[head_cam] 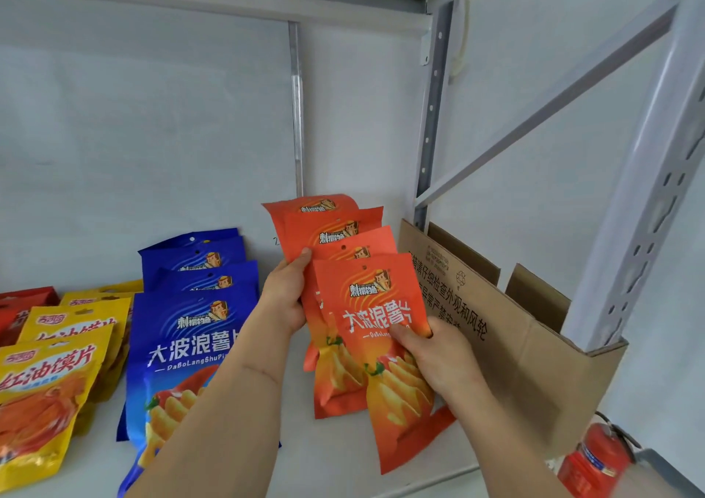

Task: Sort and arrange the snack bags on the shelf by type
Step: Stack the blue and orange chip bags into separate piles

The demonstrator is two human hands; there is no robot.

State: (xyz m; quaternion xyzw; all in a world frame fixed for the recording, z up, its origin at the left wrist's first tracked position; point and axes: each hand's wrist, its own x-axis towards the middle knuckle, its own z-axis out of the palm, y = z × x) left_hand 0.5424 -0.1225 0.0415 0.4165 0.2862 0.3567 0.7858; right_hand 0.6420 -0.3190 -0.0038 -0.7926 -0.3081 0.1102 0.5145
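Several orange snack bags are fanned out above the white shelf. My left hand grips the left edge of this fan, thumb on the front. My right hand pinches the front orange bag, thumb on its face. To the left lies a row of blue snack bags, partly hidden by my left forearm. Yellow snack bags overlap further left, and red bags sit at the far left edge.
An open cardboard box stands at the shelf's right end against the grey upright post. A red fire extinguisher is below at the bottom right. The shelf's back wall is white.
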